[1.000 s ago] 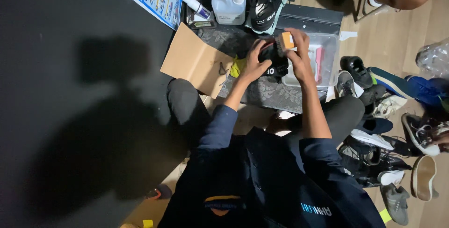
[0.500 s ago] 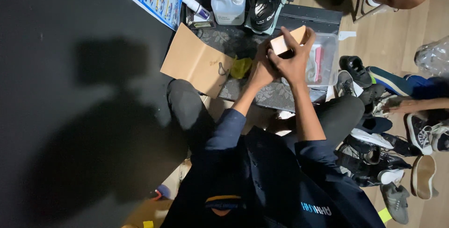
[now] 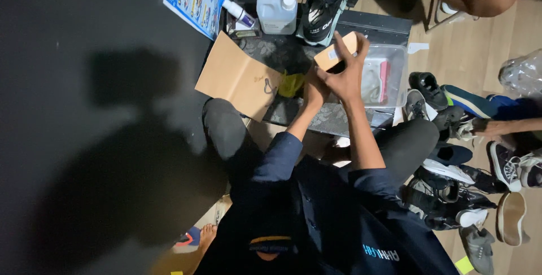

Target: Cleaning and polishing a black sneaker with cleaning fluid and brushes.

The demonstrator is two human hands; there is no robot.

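The right hand (image 3: 345, 77) has its grip clamped on a small tan rectangular block (image 3: 336, 52), lifted above the dark patterned counter (image 3: 316, 118). The left hand (image 3: 314, 88) presses against the right wrist; whether its grip is together I cannot tell. At 12 o'clock, 1 black sneaker (image 3: 325, 4) waits, apparently untouched.

Dark wall (image 3: 84, 111) at left bears a cast shadow. Light wooden floor (image 3: 480, 43) at right, strewn with shoes (image 3: 480, 184).

Single head cam, looks steeply down, close over hands and low table (image 3: 339, 118).
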